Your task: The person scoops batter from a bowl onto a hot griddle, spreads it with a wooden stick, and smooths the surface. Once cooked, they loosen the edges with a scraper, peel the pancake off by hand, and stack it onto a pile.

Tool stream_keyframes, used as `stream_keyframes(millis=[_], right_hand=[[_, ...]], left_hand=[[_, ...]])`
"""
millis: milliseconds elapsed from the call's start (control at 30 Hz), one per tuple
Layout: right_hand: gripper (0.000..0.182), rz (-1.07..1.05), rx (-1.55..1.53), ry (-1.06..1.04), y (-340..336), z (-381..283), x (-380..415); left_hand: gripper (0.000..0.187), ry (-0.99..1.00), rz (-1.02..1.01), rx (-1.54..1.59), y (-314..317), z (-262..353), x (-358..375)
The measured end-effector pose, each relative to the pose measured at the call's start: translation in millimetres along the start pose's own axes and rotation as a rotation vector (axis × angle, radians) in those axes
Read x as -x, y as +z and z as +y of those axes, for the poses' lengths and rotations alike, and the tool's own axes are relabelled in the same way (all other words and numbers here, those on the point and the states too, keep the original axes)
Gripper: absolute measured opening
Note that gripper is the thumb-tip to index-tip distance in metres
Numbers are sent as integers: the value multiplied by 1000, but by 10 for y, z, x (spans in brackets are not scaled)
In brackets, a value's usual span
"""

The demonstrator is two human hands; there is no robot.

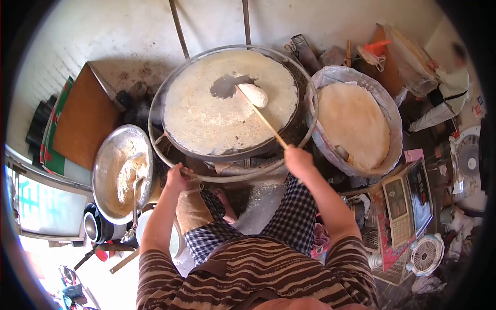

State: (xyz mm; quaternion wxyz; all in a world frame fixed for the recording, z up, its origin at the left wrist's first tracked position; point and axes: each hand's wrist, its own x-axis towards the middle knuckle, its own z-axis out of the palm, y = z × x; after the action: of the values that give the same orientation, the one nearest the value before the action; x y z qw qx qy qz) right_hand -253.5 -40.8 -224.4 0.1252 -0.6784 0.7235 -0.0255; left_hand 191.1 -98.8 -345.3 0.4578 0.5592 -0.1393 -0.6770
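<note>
A large round griddle (227, 153) stands in front of me, coated with a thin pale layer of batter (201, 113) that leaves a dark bare patch near the middle. My right hand (299, 161) is closed around a thin wooden stick (268, 124), which slants up over the griddle. Beside the stick's far end lies a smooth white lump of dough (253, 96). Around the griddle runs a metal ring (243, 178). At its front left, my left hand (178, 177) has its fingers curled on the ring.
On the left, a metal basin (97, 175) holds wet batter and a ladle (137, 196). A plastic-lined basin (395, 116) on the right contains a stack of flat pale rounds (356, 124). Farther right are a calculator-like device (398, 212) and a small fan (427, 254).
</note>
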Motion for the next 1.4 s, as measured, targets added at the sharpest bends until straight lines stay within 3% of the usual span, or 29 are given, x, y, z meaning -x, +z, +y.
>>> stream_keyframes(millis=[33, 133, 200, 267, 300, 333, 367, 400, 433, 500, 600, 633, 700, 800, 833, 900, 1000, 1033, 1100, 1167, 1233, 1300, 1367, 1400], right_hand=[[20, 14, -58, 19, 183, -133, -54], [19, 47, 18, -208, 181, -402, 188], [18, 44, 106, -389, 209, -326, 363], [16, -10, 179, -99, 4, 0, 258], [17, -28, 154, 37, -140, 120, 163], [17, -1, 134, 28, -119, 136, 92], [17, 25, 112, 16, -32, 132, 1], [17, 50, 83, 9, 38, 87, -38], [16, 38, 49, -2, 79, -93, -51], [14, 21, 38, -44, 75, -432, 31], [14, 35, 149, -382, 23, -317, 259], [13, -47, 231, -175, 4, -212, 223], [14, 48, 167, -1, -101, 166, 24], [15, 16, 49, 29, 16, -62, -121], [16, -15, 3, 16, 101, -213, -134], [14, -39, 0, -77, 66, -522, -7], [13, -71, 168, -326, 52, -421, 225], [12, -69, 226, -158, 39, -273, 175], [15, 20, 130, -8, -62, 121, -45], [18, 8, 98, 21, 23, 13, -127], [18, 1, 72, -13, 206, -341, -86], [17, -95, 67, -250, 152, -480, 75], [16, -114, 145, -177, 121, -359, 136], [16, -126, 187, -141, 100, -232, 152]], left_hand=[[24, 57, 95, 56, 8, 38, -115], [34, 158, 326, 137, 56, 118, -200], [38, 174, 318, 123, 209, 14, 20], [44, 199, 250, 140, 190, -242, 13], [44, 78, 135, 102, 211, -339, 135], [44, -40, 21, 69, 317, -424, 318], [43, 15, 15, 95, 567, -568, 500], [43, 18, 198, 64, 891, -645, 728], [43, -48, 100, 63, 924, -784, 721], [36, -102, 39, 116, 1104, -759, 849], [31, 54, 124, 78, 724, -642, 479], [30, 72, 106, 54, 616, -509, 465], [29, 70, 142, -66, 443, -203, 395], [27, 207, 116, -207, -85, 95, -204], [35, 272, 406, -216, 195, 236, -3], [50, 552, 878, -581, -13, 154, -461], [62, 784, 941, -958, 297, 156, 125], [61, 980, 892, -1040, 315, 87, 245], [63, 1175, 692, -1098, 511, -53, 546], [69, 1323, 365, -1255, 888, -183, 942], [69, 1415, 158, -1398, 1186, -372, 1093], [71, 1372, 43, -1460, 1348, -425, 1105], [73, 1315, 134, -1622, 1232, -333, 936], [72, 1367, 87, -1672, 1097, -225, 876]])
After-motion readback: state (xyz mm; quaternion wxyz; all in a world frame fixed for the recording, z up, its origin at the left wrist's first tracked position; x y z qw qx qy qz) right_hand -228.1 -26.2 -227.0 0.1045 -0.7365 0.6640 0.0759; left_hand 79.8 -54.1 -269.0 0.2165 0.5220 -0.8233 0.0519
